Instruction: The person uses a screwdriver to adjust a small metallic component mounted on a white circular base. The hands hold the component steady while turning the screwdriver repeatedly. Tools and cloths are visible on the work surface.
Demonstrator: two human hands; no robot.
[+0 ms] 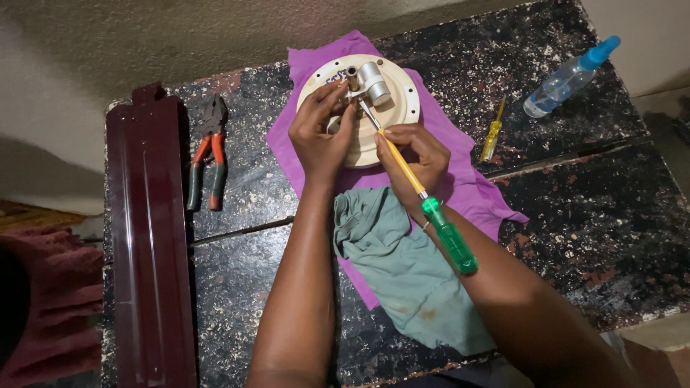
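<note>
Right hand (415, 154) pinching yellow shaft of green-handled screwdriver (424, 200) low down, near tip, likely for finer control; tip pointing into base of grey metal cylinder (371, 80) on round cream disc (366, 108). Left hand (321, 133) pressing down on disc, fingers curled and closed around small fitting beside cylinder, seemingly steadying it. Disc sitting on purple cloth (467, 187), probably cushioning it from rough black table (589, 208). Green rag (402, 266) lying under forearms. Pliers (208, 154), small yellow screwdriver (492, 133), spray bottle (568, 77) lying aside, within reach.
</note>
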